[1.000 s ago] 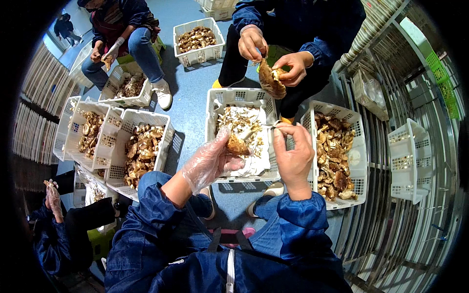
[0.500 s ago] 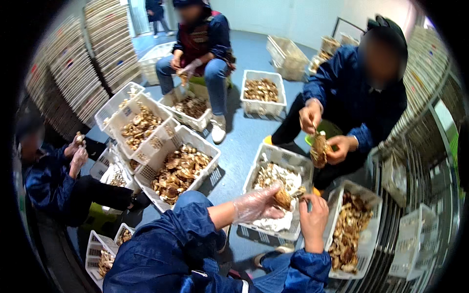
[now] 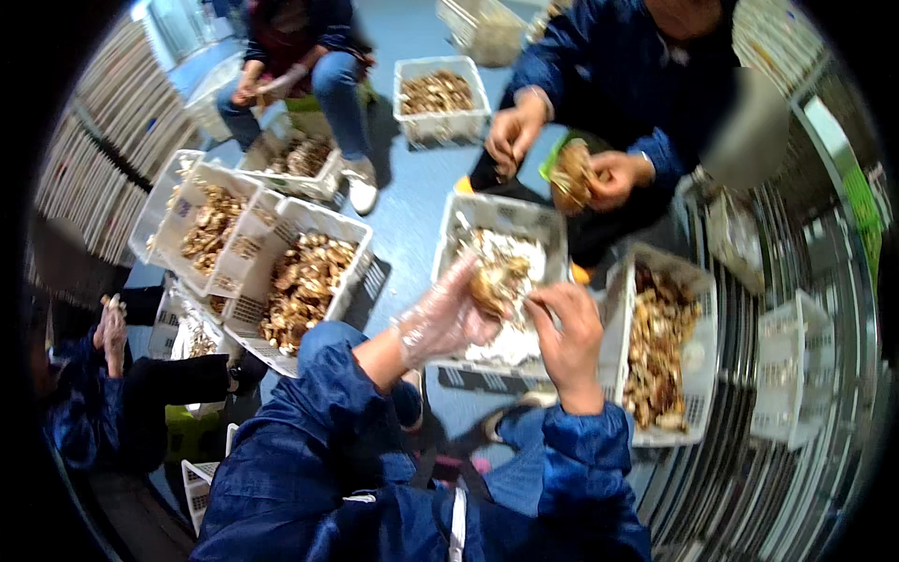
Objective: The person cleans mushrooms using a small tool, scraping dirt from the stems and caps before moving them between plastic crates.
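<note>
My left hand (image 3: 448,320), in a clear plastic glove, holds a brown and cream mushroom clump (image 3: 497,284) in its curled fingers. Just right of the clump is my bare right hand (image 3: 569,342). Its thumb and forefinger are pinched together close to the mushroom; whatever sits between the tips is too small to make out. Both hands are over a white plastic crate (image 3: 451,245), where pale trimmings (image 3: 532,258) lie on white material. By my right forearm stands another crate (image 3: 704,398) full of brown mushrooms (image 3: 658,361).
Across from me at right, a person's hand (image 3: 613,178) holds another mushroom clump (image 3: 570,178). Crates of mushrooms (image 3: 309,286) stand to my left, another crate (image 3: 441,128) farther back. Two more people sit at left and far left. Stacked trays (image 3: 749,487) line the right side.
The whole view has shifted, so my hands and the crates appear higher in the picture. The clump in my left hand is turned, showing more of its pale side. My right hand stays beside it.
</note>
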The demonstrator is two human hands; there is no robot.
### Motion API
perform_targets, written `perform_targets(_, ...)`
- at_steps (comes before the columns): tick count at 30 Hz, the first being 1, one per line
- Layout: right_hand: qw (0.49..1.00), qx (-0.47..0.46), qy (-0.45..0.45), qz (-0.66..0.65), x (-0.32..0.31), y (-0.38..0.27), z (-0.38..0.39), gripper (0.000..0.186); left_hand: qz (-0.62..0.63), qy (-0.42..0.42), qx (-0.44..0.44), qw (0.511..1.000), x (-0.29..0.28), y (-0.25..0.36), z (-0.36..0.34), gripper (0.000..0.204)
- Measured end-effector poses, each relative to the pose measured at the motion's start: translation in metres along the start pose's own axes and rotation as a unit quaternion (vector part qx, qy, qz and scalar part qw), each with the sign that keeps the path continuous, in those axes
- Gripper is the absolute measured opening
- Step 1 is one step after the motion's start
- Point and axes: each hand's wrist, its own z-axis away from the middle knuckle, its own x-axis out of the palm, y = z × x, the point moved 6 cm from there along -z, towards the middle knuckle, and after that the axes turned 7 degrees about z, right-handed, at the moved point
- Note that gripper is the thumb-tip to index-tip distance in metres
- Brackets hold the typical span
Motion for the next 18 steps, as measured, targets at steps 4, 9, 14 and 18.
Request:
perform_targets(4, 1.000, 0.001, -0.005, 0.008, -0.002, -0.002, -0.001, 0.018, -0.022, -0.007, -0.071, 0.997, 0.003, -0.004, 0.011, 0.054)
perform_targets(9, 1.000, 0.000, -0.028, -0.013, -0.002, -0.001, 0.002, 0.018, 0.026, 0.036, -0.088, 0.995, 0.002, -0.005, 0.006, 0.049)
perform_targets(14, 0.999, -0.020, -0.023, -0.018, 0.002, -0.012, 0.004, 0.018, 0.035, 0.042, -0.075, 0.996, 0.012, -0.009, 0.007, 0.050)
perform_targets(18, 1.000, -0.011, -0.023, -0.004, 0.006, -0.015, 0.004, 0.019, 0.040, 0.066, -0.067, 0.995, 0.008, -0.010, 0.005, 0.048)
